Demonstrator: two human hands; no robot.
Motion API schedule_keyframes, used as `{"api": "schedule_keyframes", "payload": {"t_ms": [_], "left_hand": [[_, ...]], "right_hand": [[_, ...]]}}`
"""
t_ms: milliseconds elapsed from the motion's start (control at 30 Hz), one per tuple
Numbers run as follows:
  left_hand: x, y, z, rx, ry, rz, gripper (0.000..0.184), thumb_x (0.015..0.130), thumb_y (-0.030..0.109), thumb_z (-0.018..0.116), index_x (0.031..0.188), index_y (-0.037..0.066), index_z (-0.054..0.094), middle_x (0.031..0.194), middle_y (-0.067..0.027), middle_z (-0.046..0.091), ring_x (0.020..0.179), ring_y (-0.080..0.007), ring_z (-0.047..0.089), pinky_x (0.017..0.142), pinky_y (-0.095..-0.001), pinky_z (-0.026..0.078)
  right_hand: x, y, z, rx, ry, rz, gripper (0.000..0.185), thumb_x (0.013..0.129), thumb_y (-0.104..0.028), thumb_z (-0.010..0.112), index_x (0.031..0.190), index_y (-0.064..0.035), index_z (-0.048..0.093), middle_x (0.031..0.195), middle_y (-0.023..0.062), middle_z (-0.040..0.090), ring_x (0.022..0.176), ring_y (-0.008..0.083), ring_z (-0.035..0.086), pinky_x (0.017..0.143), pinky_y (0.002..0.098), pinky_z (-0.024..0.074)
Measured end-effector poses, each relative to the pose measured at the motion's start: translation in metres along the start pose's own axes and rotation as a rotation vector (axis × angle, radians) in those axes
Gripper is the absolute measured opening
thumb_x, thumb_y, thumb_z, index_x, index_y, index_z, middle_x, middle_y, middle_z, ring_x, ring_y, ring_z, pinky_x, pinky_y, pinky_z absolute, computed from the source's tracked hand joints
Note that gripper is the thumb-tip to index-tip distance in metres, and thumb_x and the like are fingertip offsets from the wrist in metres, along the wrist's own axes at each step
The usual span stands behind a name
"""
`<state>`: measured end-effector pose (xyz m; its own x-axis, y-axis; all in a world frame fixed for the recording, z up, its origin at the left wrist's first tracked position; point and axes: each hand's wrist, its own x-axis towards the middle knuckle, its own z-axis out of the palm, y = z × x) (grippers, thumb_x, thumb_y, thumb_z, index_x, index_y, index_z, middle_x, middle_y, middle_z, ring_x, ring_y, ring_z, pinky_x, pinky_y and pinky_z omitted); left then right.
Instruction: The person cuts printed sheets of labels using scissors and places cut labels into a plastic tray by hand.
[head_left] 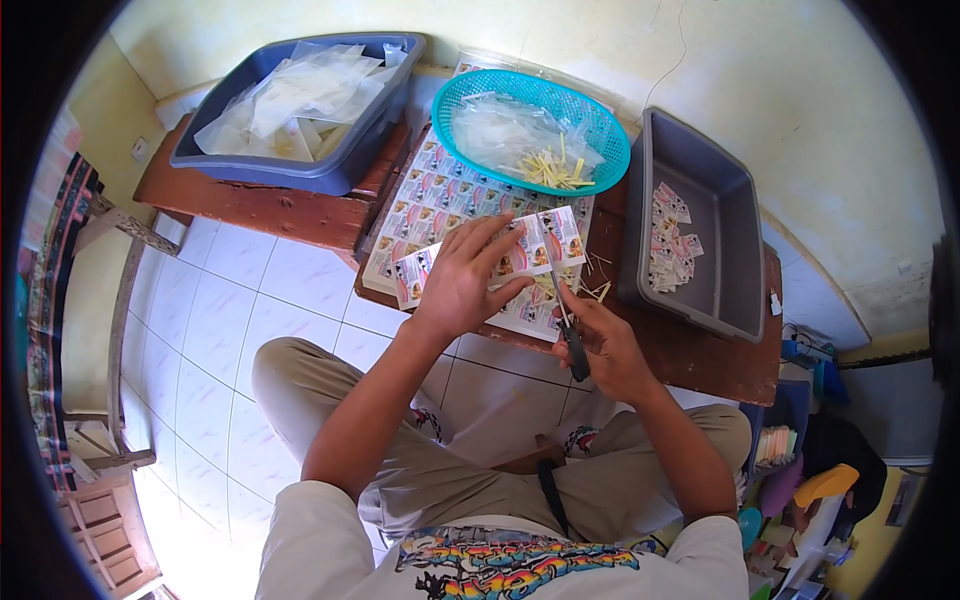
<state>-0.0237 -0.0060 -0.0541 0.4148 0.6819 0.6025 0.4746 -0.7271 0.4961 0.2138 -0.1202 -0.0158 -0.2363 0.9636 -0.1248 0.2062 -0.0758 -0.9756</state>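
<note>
My right hand (604, 345) grips a pair of scissors (572, 340) with black handles. Their blades point away from me and cross a printed label strip (522, 258) near its right end. Across the middle of that strip lies my left hand (468, 270), fingers stretched out and thumb apart, covering part of the print. Beneath the strip is a stack of printed label sheets (425, 200) with repeated small pictures. Thin yellowish paper trimmings (602, 292) are scattered beside the scissors.
A turquoise basket (445, 130) holds clear plastic and yellowish strips. The grey tray (725, 250) at right contains cut labels (672, 240). A blue-grey tub (345, 165) of translucent sheets stands at left on the brown wooden table (250, 212). Another person (850, 460) is at lower right.
</note>
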Motion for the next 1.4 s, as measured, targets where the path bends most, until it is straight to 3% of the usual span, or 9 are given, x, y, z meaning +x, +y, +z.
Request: {"api": "schedule_keyframes", "payload": {"t_ms": [433, 800, 1233, 1300, 1333, 1400], "left_hand": [[0.0003, 0.0005, 0.0006, -0.005, 0.008, 0.003, 0.066, 0.080, 0.025, 0.091, 0.138, 0.004, 0.067, 0.148, -0.0166, 0.061, 0.133, -0.0387, 0.059, 0.112, -0.0501, 0.046], [0.0002, -0.0017, 0.0017, -0.003, 0.019, 0.009, 0.066, 0.080, 0.025, 0.091, 0.138, 0.004, 0.067, 0.148, -0.0172, 0.061, 0.132, -0.0391, 0.060, 0.111, -0.0500, 0.047], [-0.0002, 0.0011, 0.0000, -0.037, -0.012, 0.002, 0.065, 0.080, 0.025, 0.091, 0.136, 0.003, 0.068, 0.147, -0.0161, 0.062, 0.133, -0.0381, 0.059, 0.112, -0.0488, 0.047], [-0.0001, 0.0010, 0.0001, -0.035, -0.011, 0.004, 0.064, 0.080, 0.025, 0.091, 0.136, 0.003, 0.068, 0.147, -0.0162, 0.062, 0.133, -0.0382, 0.059, 0.113, -0.0488, 0.047], [-0.0001, 0.0007, 0.0002, -0.034, -0.010, 0.007, 0.064, 0.080, 0.025, 0.091, 0.136, 0.003, 0.068, 0.147, -0.0163, 0.062, 0.133, -0.0383, 0.059, 0.113, -0.0489, 0.047], [-0.0001, 0.0007, 0.0005, -0.038, -0.015, 0.001, 0.064, 0.081, 0.025, 0.090, 0.137, 0.003, 0.067, 0.147, -0.0165, 0.062, 0.133, -0.0381, 0.059, 0.113, -0.0494, 0.046]], "right_hand": [[-0.0004, 0.0013, 0.0011, -0.074, 0.000, -0.001, 0.078, 0.096, -0.006, 0.079, 0.164, -0.0133, 0.042, 0.110, 0.0053, 0.056, 0.080, 0.0089, 0.062, 0.070, 0.0278, 0.0584], [0.0003, -0.0038, 0.0041, -0.015, 0.006, 0.041, 0.080, 0.096, -0.009, 0.080, 0.165, -0.0109, 0.040, 0.121, 0.0068, 0.055, 0.087, 0.0098, 0.064, 0.072, 0.0278, 0.0607], [0.0021, -0.0025, 0.0030, 0.036, 0.006, 0.019, 0.081, 0.097, -0.010, 0.079, 0.166, -0.0115, 0.038, 0.119, 0.0051, 0.053, 0.090, 0.0090, 0.063, 0.077, 0.0258, 0.0588], [0.0016, -0.0062, 0.0022, 0.034, -0.011, 0.087, 0.079, 0.098, -0.002, 0.074, 0.166, -0.0078, 0.036, 0.140, 0.0106, 0.053, 0.099, 0.0095, 0.062, 0.082, 0.0270, 0.0592], [0.0018, -0.0054, 0.0021, 0.033, -0.011, 0.087, 0.079, 0.098, -0.002, 0.074, 0.166, -0.0078, 0.036, 0.140, 0.0106, 0.053, 0.099, 0.0095, 0.062, 0.082, 0.0270, 0.0592], [0.0027, 0.0008, 0.0022, -0.002, 0.010, 0.028, 0.080, 0.097, -0.010, 0.079, 0.166, -0.0123, 0.038, 0.120, 0.0048, 0.053, 0.088, 0.0093, 0.062, 0.077, 0.0258, 0.0585]]}}
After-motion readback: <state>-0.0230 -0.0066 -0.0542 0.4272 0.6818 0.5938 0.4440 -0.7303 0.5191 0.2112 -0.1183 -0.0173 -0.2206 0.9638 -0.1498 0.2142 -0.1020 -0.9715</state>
